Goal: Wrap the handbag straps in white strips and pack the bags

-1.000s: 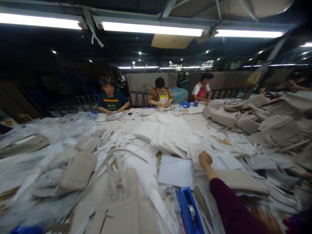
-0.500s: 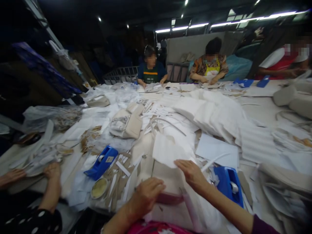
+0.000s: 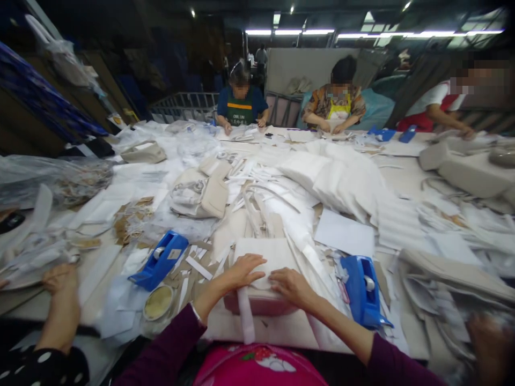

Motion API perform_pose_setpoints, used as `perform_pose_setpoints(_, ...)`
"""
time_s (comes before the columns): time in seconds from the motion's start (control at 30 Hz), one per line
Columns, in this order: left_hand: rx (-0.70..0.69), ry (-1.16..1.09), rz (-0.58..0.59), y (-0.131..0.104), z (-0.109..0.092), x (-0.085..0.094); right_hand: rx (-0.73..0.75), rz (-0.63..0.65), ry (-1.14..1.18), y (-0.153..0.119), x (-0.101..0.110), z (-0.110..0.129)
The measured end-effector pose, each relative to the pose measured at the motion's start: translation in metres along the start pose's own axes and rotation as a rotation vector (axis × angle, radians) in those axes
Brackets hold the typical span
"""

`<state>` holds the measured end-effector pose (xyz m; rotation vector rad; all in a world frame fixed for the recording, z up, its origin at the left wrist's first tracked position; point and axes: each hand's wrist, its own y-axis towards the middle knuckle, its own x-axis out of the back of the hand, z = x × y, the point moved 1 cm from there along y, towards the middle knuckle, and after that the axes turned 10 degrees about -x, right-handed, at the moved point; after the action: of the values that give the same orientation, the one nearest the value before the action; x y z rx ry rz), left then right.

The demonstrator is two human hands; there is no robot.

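Note:
In front of me lies a beige handbag (image 3: 261,306), its strap handles (image 3: 257,212) stretching away toward the far side. A white sheet (image 3: 263,252) rests across the top of the bag. My left hand (image 3: 244,269) lies flat on the sheet, fingers stretched out. Beside it, my right hand (image 3: 290,287) presses on the sheet's near right part with its fingers spread. Neither hand grips anything. A pale strip (image 3: 245,316) hangs down the bag's near side below my left hand.
Blue tape dispensers stand at left (image 3: 161,260) and right (image 3: 362,292). Near the left one is an open round tin (image 3: 159,303). White foam sheets (image 3: 341,182) and another bag (image 3: 201,193) lie beyond. A co-worker's hand (image 3: 60,279) is at left; several people work around the table.
The white sheet now lies over the bag instead of being lifted in my right hand. My left hand has moved forward onto it, and my right hand has come nearer and left.

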<state>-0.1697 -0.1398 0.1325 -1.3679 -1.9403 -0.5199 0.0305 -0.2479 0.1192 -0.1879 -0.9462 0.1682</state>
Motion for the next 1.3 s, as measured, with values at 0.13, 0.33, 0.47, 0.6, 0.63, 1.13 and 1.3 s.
perform_pose_setpoints(0.13, 0.073, 0.016, 0.159, 0.008, 0.007, -0.013, -0.494, -0.158, -0.097, 0.020, 0.013, -0.057)
perform_pose_setpoints(0.33, 0.126, 0.012, 0.209, 0.005, 0.018, -0.011, -0.702, -0.022, -0.290, 0.031, -0.018, -0.096)
perform_pose_setpoints(0.47, 0.150, -0.028, 0.241, 0.006, 0.023, -0.011, -0.677, -0.015, -0.294, 0.032, -0.017, -0.100)
perform_pose_setpoints(0.6, 0.158, -0.072, 0.222, 0.008, 0.029, -0.014, -0.698, -0.137, -0.100, 0.047, 0.032, -0.122)
perform_pose_setpoints(0.63, 0.152, -0.077, 0.213, 0.008, 0.030, -0.015, -0.714, -0.173, -0.012, 0.053, 0.045, -0.128)
perform_pose_setpoints(1.13, -0.268, 0.391, -0.190, 0.080, -0.040, 0.014, -0.291, 0.207, 0.897, 0.034, 0.050, -0.046)
perform_pose_setpoints(1.3, -0.215, 0.550, 0.067, 0.107, -0.065, -0.017, -0.313, -0.091, 0.351, 0.000, 0.043, -0.032)
